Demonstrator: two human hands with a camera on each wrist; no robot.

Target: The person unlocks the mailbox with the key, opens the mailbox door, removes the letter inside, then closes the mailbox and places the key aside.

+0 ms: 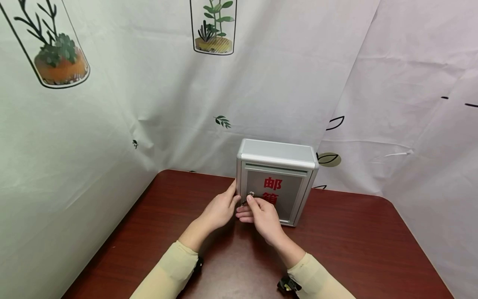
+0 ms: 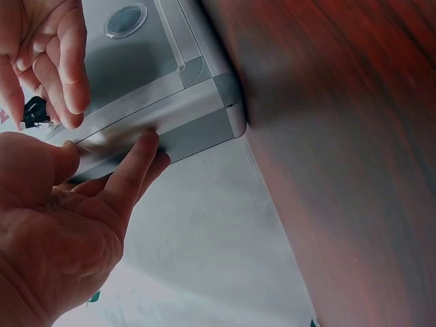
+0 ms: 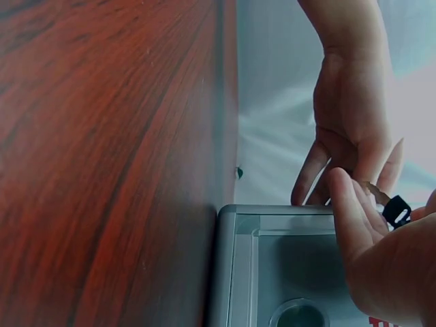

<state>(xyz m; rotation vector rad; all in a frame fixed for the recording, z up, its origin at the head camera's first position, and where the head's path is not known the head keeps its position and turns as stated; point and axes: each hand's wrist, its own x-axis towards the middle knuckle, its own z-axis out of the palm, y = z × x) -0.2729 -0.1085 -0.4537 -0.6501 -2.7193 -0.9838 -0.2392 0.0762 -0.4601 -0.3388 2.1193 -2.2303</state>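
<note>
A silver metal mailbox with red characters on its front stands upright on the table. My left hand rests against its left side, the fingers extended along the metal in the left wrist view. In front of the door, my right hand pinches a key by the round lock, thumb on top. The key's black head shows beside the right thumb in the right wrist view, and the black head also appears below the right fingers in the left wrist view. The right fingers partly hide the key.
The dark red wooden table reaches back to white patterned cloth hanging behind and on both sides. The mailbox's back stands close to the cloth. A round window sits low on the mailbox front, and a narrow slot runs near its top.
</note>
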